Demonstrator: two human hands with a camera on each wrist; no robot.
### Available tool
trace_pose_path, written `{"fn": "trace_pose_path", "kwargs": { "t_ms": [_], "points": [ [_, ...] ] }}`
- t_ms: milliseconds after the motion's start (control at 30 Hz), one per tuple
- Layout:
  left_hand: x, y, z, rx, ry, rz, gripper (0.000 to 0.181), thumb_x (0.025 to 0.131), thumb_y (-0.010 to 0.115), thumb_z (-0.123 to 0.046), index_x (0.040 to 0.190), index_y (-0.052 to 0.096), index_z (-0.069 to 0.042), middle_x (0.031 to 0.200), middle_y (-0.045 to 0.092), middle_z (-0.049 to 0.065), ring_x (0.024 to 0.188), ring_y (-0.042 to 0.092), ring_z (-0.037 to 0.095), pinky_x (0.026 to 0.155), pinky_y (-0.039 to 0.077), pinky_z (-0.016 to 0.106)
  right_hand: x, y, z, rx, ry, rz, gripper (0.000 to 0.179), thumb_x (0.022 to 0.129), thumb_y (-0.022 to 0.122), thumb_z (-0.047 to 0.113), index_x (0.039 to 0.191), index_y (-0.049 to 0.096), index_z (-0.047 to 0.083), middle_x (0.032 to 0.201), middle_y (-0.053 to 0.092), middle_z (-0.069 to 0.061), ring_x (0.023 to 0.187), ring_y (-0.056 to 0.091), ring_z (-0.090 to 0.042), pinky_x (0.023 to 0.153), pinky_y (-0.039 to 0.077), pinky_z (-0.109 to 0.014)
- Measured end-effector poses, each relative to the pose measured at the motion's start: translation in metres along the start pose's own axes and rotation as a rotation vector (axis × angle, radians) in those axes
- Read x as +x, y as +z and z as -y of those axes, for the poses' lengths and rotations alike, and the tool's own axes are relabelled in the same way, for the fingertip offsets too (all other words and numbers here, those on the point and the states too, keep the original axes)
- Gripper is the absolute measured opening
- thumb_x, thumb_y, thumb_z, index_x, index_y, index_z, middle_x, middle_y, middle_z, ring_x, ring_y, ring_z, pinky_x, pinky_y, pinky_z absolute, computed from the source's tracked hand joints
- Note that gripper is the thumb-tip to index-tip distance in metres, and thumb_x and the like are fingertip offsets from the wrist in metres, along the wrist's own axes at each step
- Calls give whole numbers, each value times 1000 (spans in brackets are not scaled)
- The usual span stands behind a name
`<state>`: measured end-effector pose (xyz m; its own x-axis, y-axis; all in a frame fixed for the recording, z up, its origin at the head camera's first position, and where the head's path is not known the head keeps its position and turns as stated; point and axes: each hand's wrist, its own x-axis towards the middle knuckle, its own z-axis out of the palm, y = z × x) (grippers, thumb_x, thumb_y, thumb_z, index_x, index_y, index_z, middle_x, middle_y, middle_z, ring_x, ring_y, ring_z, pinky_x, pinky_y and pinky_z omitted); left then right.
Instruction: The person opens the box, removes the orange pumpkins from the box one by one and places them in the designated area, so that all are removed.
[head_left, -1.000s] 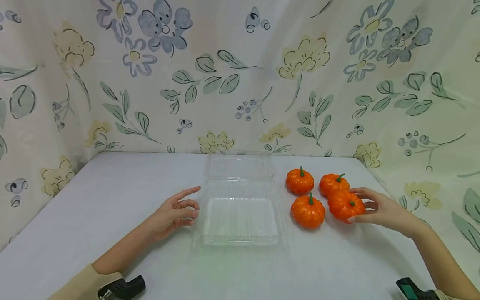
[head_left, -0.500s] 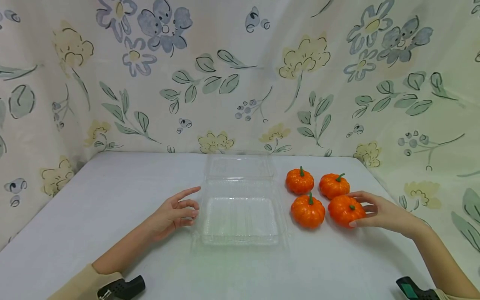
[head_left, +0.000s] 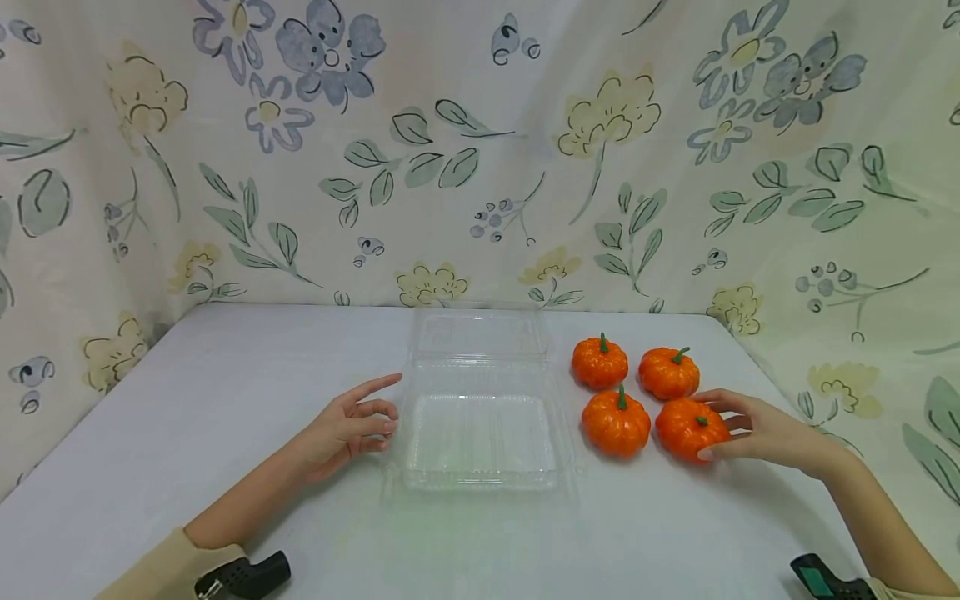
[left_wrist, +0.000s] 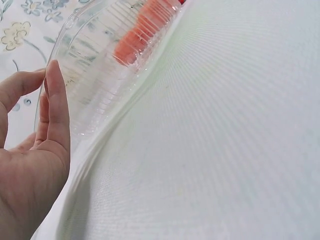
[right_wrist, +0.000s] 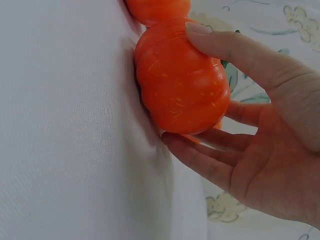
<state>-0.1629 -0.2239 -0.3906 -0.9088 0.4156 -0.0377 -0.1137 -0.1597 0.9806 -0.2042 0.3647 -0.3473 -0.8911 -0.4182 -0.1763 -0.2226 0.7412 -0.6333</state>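
My right hand [head_left: 772,433] holds a small orange pumpkin [head_left: 688,429] with a green stem, at the front right of a group of several pumpkins. In the right wrist view the thumb lies on one side of that pumpkin [right_wrist: 180,80] and the fingers curl at the other. An open clear plastic clamshell box [head_left: 480,487] lies in the middle of the table, its lid [head_left: 480,333] laid back. My left hand [head_left: 348,429] is beside the box's left edge with relaxed fingers. The left wrist view shows fingertips at the clear rim; whether they press it I cannot tell.
Three other pumpkins sit right of the box: one at front left [head_left: 617,425], one at back left [head_left: 599,365], one at back right [head_left: 667,375]. A white cloth covers the table [head_left: 225,367]. A floral curtain [head_left: 480,242] hangs behind it.
The right hand has brought its pumpkin slightly down and nearer to me, so it overlaps the back right one less. The left hand and the box have stayed put.
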Motion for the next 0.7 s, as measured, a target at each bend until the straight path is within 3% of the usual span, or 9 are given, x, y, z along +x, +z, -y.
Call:
{"fn": "trace_pose_path", "kwargs": {
  "t_ms": [700],
  "points": [
    [1, 0, 2, 12, -15, -4, 79, 99, 66, 1, 167, 25, -6, 104, 63, -3, 87, 63, 9, 81, 61, 24, -2, 0, -5, 8, -2, 15, 72, 93, 80, 23, 152, 47, -1, 148, 49, -34, 125, 55, -55, 91, 57, -64]
  ]
}}
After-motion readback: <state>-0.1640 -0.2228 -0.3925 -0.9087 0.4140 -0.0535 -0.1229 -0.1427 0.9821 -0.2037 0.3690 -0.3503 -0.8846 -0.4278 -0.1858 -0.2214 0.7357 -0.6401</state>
